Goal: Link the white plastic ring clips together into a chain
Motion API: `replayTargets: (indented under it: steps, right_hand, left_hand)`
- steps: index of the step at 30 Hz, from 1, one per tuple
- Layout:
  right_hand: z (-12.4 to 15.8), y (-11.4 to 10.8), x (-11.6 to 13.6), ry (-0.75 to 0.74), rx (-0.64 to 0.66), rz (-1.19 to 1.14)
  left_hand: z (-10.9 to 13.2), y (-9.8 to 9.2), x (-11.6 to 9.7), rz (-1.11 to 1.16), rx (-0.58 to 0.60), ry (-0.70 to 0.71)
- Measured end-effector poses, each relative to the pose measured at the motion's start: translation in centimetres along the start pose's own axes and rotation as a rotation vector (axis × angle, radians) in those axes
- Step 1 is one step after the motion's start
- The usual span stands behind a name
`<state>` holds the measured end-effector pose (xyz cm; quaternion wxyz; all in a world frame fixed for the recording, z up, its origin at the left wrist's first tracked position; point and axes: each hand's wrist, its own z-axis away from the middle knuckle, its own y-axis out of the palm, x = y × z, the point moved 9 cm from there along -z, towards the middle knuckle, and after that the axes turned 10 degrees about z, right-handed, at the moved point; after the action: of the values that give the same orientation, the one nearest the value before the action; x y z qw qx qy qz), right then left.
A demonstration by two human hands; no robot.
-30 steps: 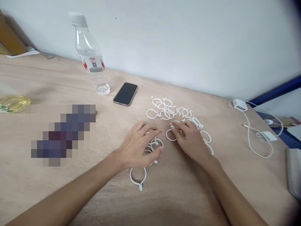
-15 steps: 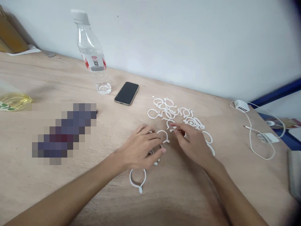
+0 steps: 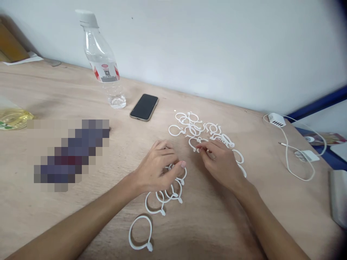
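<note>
My left hand [image 3: 159,166] hovers low over several white plastic rings [image 3: 181,191], its fingers loosely bent and the thumb held apart. Parts of those rings are hidden beneath the palm and fingers. Closer to me, a single white plastic ring [image 3: 130,234] with a small tab lies by itself. My right hand [image 3: 221,159] has thumb and index finger pinched at the edge of another white plastic ring [image 3: 191,145], at the near side of a loose pile of rings [image 3: 176,130]. More rings show beyond and to the right of that hand.
A smartphone [image 3: 144,107] lies behind my left hand, and a clear water bottle [image 3: 104,59] stands beside it. A pixelated dark object [image 3: 78,151] is at left. On the right are a white charger [image 3: 276,120] and its cable [image 3: 287,159]. A white wall [image 3: 217,47] borders the table.
Rings under my left hand have slid toward me and spread out, and the nearest one now lies lower and further left. My right hand stays near the pile, fingertips at a ring.
</note>
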<state>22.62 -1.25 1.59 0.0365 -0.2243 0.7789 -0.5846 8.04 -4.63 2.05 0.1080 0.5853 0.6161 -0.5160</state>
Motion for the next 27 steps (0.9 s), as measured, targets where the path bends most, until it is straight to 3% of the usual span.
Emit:
replayTargets:
  steps: [4,10,16,20,23,27]
  right_hand:
    - [0.3,1.1,-0.7,0.132,0.053,0.043]
    - [0.3,1.3,-0.7,0.17,0.011,0.163]
    - [0.4,0.2,-2.5,0.443,0.105,-0.403]
    - [0.4,0.6,0.8,0.294,0.276,-0.693]
    - [0.8,0.8,2.8,0.204,0.342,-0.785]
    - [0.9,0.8,3.2,0.24,0.325,-0.873]
  left_hand:
    - [0.0,0.1,0.1,-0.004,0.005,-0.008]
    - [-0.1,0.1,0.1,-0.002,0.0,-0.008]
    - [0.1,-0.7,0.6,-0.007,-0.084,-0.05]
    - [0.4,-1.5,1.5,-0.018,-0.169,-0.144]
    - [0.3,-1.1,1.6,-0.044,-0.11,-0.152]
    - [0.0,0.8,1.3,-0.049,0.085,-0.081]
